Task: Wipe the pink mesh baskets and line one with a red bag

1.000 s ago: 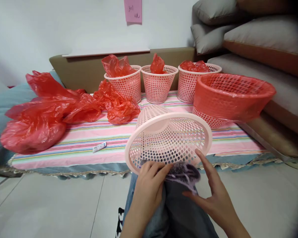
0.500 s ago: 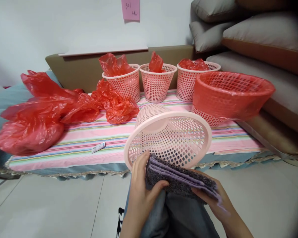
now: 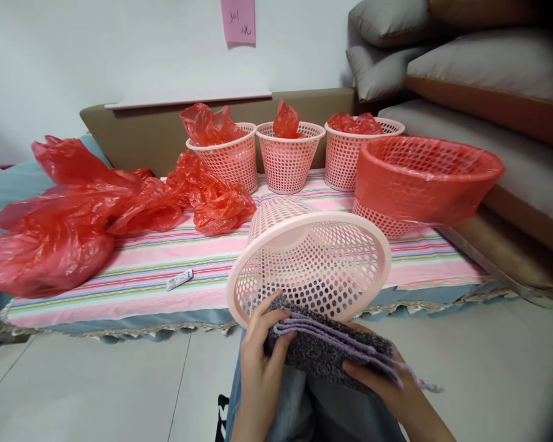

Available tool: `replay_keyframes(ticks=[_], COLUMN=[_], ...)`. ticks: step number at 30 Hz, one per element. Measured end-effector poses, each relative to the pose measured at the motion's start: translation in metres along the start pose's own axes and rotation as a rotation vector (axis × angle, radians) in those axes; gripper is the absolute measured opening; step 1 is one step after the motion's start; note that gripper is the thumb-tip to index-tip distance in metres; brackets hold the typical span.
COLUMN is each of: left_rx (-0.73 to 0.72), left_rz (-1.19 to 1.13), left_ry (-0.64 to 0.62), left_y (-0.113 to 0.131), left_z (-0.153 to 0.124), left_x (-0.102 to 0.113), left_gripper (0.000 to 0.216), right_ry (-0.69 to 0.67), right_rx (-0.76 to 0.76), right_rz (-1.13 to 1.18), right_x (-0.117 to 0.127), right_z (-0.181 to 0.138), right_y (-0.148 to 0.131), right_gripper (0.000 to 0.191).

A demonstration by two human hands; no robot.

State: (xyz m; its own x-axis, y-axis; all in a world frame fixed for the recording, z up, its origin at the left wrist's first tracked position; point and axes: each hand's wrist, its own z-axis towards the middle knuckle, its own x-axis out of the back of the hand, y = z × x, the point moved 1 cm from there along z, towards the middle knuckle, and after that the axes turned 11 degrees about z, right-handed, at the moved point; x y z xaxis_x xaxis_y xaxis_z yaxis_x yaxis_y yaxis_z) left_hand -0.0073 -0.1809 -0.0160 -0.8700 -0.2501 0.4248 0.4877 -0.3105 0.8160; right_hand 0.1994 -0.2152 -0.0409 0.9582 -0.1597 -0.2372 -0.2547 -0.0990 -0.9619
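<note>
A folded grey and purple cloth (image 3: 328, 351) lies over my lap, held at both ends. My left hand (image 3: 261, 359) is closed on its left end, thumb on top. My right hand (image 3: 387, 388) grips its right end from below, fingers curled around it. Just behind the cloth a pale pink mesh basket (image 3: 309, 256) lies tipped on its side, its mouth facing me, resting at the edge of the striped bed cover (image 3: 156, 270).
Three small pink baskets (image 3: 288, 156) with red bags stand at the back. A larger basket lined with a red bag (image 3: 419, 178) sits to the right. Loose red plastic bags (image 3: 74, 215) pile on the left. A small white tube (image 3: 179, 279) lies on the cover. Cushions (image 3: 465, 67) stack at right.
Both hands took hold of the cloth, drew it out of the basket's mouth and now hold it folded over my lap. The view shifted slightly right.
</note>
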Motion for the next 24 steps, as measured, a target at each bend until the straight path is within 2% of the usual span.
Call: replay_keyframes(ticks=[2, 7, 11, 13, 20, 24], left_rx=[0.023, 0.08, 0.206, 0.249, 0.168, 0.082], left_rz=[0.001, -0.028, -0.16, -0.213, -0.183, -0.112], left_ry=[0.015, 0.002, 0.067, 0.084, 0.064, 0.154], left_y=[-0.001, -0.004, -0.006, -0.006, -0.01, 0.008], left_z=[0.001, 0.0, -0.004, -0.005, -0.003, -0.005], left_x=[0.0, -0.002, -0.007, -0.009, -0.009, -0.002], left_gripper=[0.013, 0.015, 0.021, 0.016, 0.007, 0.007], right_ry=[0.035, 0.016, 0.013, 0.039, 0.033, 0.016], right_rx=[-0.004, -0.032, -0.017, -0.005, 0.026, 0.015], right_rz=[-0.001, 0.021, 0.009, 0.005, -0.04, -0.058], right_x=[0.003, 0.003, 0.001, 0.003, 0.01, 0.009], right_z=[0.0, 0.004, 0.004, 0.004, 0.005, 0.007], right_y=[0.006, 0.008, 0.007, 0.011, 0.02, 0.015], right_gripper=[0.039, 0.038, 0.036, 0.037, 0.045, 0.047])
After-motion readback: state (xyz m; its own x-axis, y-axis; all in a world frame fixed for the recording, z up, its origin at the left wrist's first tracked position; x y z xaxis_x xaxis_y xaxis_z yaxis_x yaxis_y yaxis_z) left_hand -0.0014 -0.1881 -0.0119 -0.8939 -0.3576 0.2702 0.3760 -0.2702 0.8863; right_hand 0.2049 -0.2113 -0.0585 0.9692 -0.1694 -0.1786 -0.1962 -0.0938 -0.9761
